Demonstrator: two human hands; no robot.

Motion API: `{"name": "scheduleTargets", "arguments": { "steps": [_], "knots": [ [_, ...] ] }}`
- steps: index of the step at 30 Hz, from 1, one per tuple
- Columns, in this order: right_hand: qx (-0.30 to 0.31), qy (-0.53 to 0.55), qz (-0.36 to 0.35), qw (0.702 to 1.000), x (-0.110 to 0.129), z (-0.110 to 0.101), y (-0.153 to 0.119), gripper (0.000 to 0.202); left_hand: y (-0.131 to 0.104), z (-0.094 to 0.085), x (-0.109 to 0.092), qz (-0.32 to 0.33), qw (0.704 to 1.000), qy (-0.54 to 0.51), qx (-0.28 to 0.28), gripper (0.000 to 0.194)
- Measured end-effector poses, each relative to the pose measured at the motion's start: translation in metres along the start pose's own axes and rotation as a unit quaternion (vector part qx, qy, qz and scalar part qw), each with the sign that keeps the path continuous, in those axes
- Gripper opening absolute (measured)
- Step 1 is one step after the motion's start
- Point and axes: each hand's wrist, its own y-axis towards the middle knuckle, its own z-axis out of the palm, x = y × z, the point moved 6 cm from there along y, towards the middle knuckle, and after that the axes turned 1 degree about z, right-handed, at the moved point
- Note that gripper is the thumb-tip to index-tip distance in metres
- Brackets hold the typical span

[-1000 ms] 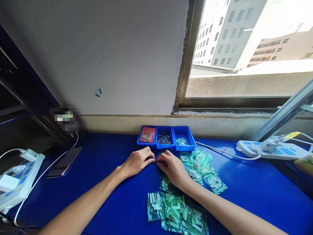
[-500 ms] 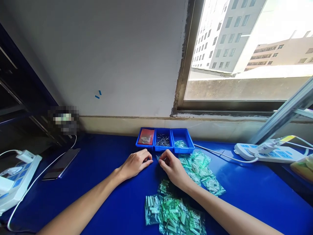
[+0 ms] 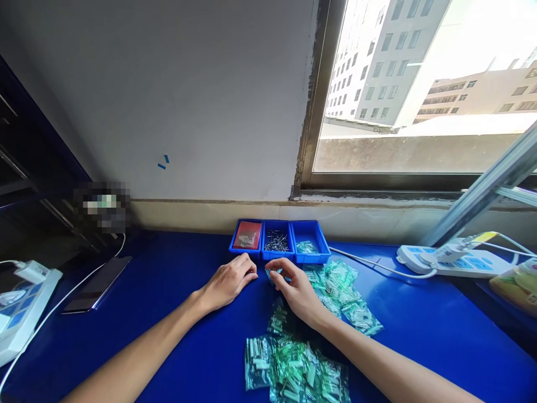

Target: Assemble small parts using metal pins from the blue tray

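My right hand (image 3: 298, 290) is in front of the bins, its thumb and fingers around a small clear green-tinted plastic bag (image 3: 273, 273), mostly covered by the fingers. To its left, my left hand (image 3: 230, 281) rests on the blue table with fingers curled and pressed together; whatever may be in them is hidden. Just beyond both hands stand three joined blue bins: the left bin (image 3: 231, 246) has a red packet (image 3: 247, 234), the middle one dark metal screws (image 3: 277, 241), and the right one (image 3: 314, 258) small green-tinted bags (image 3: 306, 247).
Filled green-tinted bags lie in a pile (image 3: 335, 285) beside my right hand and another (image 3: 297, 369) nearer me. A phone (image 3: 98, 284) and power strip (image 3: 31, 313) are at left. Another power strip (image 3: 457, 260) with cables sits at right, below a metal frame (image 3: 482, 184).
My right hand's fingers have spread a little and more of the small bag shows. My left hand keeps nearly the same curled pose. The whole view has shifted slightly.
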Motion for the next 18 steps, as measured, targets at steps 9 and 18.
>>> {"name": "scheduleTargets", "arguments": {
  "steps": [9,18],
  "knots": [
    [-0.007,0.042,-0.003,0.999,-0.005,-0.0006,0.0012,0.032,-0.0005,-0.001,-0.0014,0.002,1.0,-0.006,-0.001,0.019],
    [-0.017,0.033,0.013,0.999,-0.0064,-0.0013,0.0011,0.037,-0.0006,0.0,-0.0002,0.003,1.0,-0.011,0.007,0.019]
  ]
}}
